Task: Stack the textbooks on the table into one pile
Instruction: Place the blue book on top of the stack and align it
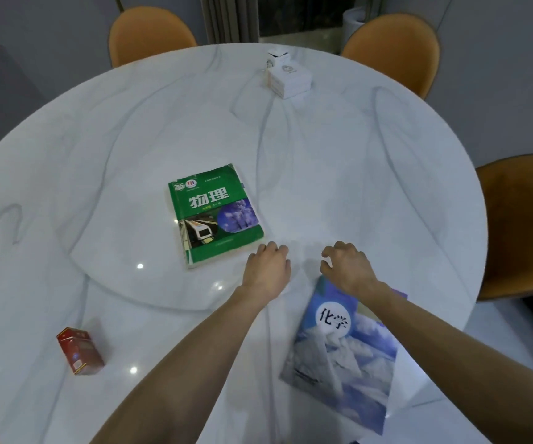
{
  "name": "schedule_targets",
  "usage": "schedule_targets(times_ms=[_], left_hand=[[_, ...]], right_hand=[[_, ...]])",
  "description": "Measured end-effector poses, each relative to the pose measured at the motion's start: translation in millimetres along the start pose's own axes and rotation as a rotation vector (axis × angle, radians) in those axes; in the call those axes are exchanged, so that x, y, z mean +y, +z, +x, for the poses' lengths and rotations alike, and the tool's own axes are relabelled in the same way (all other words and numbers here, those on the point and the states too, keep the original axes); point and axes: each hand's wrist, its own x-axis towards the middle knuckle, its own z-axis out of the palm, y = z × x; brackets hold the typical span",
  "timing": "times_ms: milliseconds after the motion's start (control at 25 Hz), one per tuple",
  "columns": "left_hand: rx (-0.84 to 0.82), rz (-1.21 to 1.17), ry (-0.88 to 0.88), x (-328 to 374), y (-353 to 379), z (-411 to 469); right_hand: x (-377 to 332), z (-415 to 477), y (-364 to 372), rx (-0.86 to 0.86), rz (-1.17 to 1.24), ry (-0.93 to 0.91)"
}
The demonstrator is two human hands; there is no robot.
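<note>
Textbooks: two, both flat and well apart on the white marble table (pixel 339 149). Green textbook (pixel 215 216) lies at centre, cover up; blue-and-white textbook (pixel 342 357) lies near the right edge. Left hand (pixel 268 267) and right hand (pixel 347 267) hover loosely curled, holding nothing; right wrist overlaps the blue cover

Surface (pixel 323 149) looking like polished white marble with grey veining, glossy, throwing back ceiling-light spots. Green textbook (pixel 215 216) showing paper cover, slight sheen, worn corners. Blue textbook (pixel 342 357) showing smooth paper cover. Red box (pixel 79 350) looking like glossy printed card. White boxes (pixel 287 76) appearing matt card.
</note>
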Motion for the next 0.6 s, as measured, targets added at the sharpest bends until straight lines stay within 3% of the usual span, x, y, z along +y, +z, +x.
schedule_targets(times_ms=[320, 600], left_hand=[[-0.168, -0.037, 0.036, 36.2, 66.7, -49.7], [-0.191, -0.364, -0.239, 54.0, 87.9, -64.6]], right_hand=[[67.1, -93.1, 46.6, -0.087, -0.014, 0.198], [85.0, -145.4, 84.9, -0.079, 0.295, 0.511]])
